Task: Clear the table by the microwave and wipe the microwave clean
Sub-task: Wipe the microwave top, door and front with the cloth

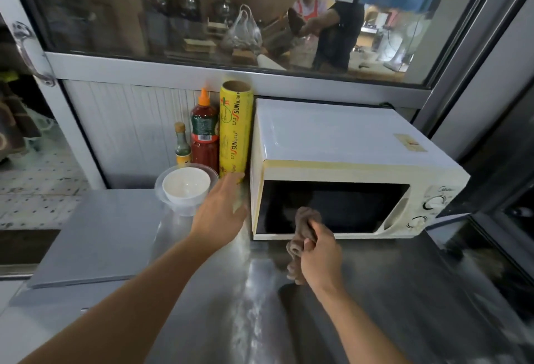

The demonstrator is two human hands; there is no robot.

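Table point(375, 291) — steel, bare and shiny in front of you; a grey board point(95, 236) lies flat on its left part.

Microwave point(341, 172) — white top, cream front, door closed, dark window; two dials point(433, 203) on its right side. It sits at the back right of the table, under the window point(231, 16).

Wrap roll point(235, 129) — yellow, upright, just beside the microwave's left wall.

Sauce bottle point(204, 132) — red, orange nozzle, upright, just left of the roll.

Small bottle point(182, 146) — cork-coloured cap, yellow label, left of the sauce bottle, against the back panel.

Bowl point(186, 185) — white, sitting in a clear plastic tub point(161, 190), in front of the two bottles.

Your left hand point(222, 207) — reaches forward with fingers straight and together, holding nothing; its fingertips lie at the foot of the roll, between the bowl and the microwave's left front corner. You cannot tell whether they touch the roll.

Your right hand point(318, 251) — fingers curled tight round a brown cloth point(303, 227). The cloth bunches above and below the fist; its upper end lies over the lower edge of the microwave door, and whether it touches the door is unclear.
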